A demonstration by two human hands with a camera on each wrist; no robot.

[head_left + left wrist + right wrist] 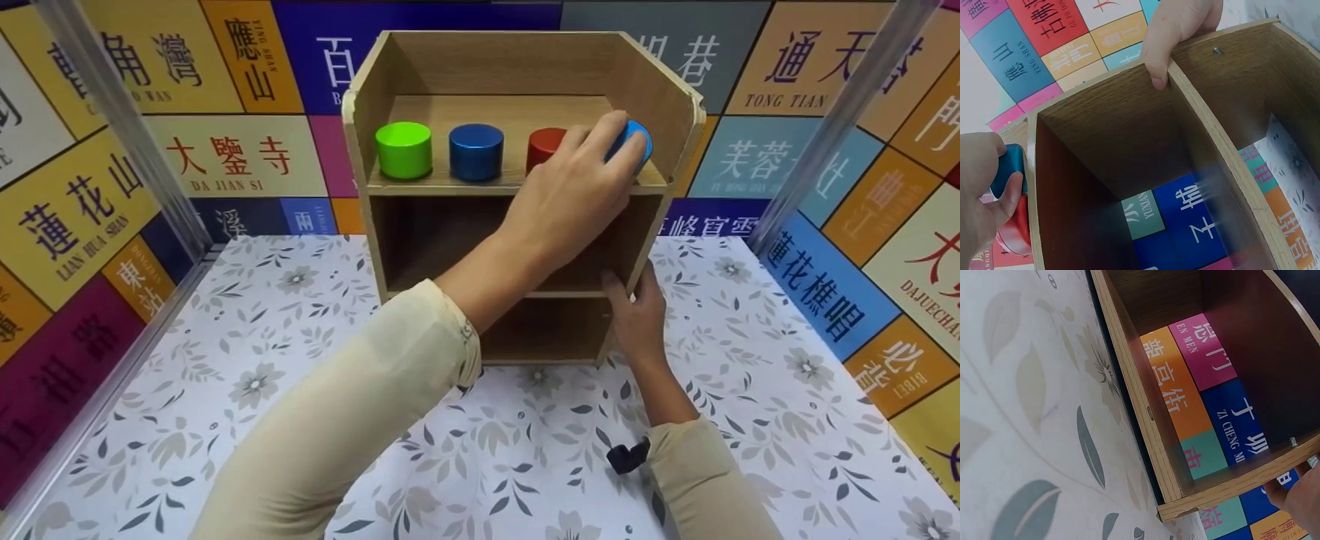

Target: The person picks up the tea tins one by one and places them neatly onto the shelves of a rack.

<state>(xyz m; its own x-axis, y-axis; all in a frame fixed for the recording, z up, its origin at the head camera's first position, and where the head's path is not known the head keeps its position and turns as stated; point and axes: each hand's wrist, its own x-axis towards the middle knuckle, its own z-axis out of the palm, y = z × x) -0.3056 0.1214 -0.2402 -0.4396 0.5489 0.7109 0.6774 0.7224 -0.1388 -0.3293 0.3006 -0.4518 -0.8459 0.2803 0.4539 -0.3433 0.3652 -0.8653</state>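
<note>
My left hand (574, 184) reaches across to the top right of a small wooden shelf (517, 190) and holds a light-blue cylinder (639, 141) there between thumb and fingers. The cylinder looks tilted in the head view; its underside is hidden. Beside it, partly covered by the hand, is a red cylinder (544, 146). Further left on the same top board stand a dark blue cylinder (476, 154) and a green one (403, 152). Lower down, my right hand (639, 311) grips the shelf's right side panel, its thumb hooked over the front edge, as the left wrist view shows.
Two open compartments lie below the top board. The shelf stands on a table with a floral cloth (255, 386). Panels printed with characters (217, 155) surround the table, with clear posts at the corners. A small black object (628, 456) is at the right sleeve.
</note>
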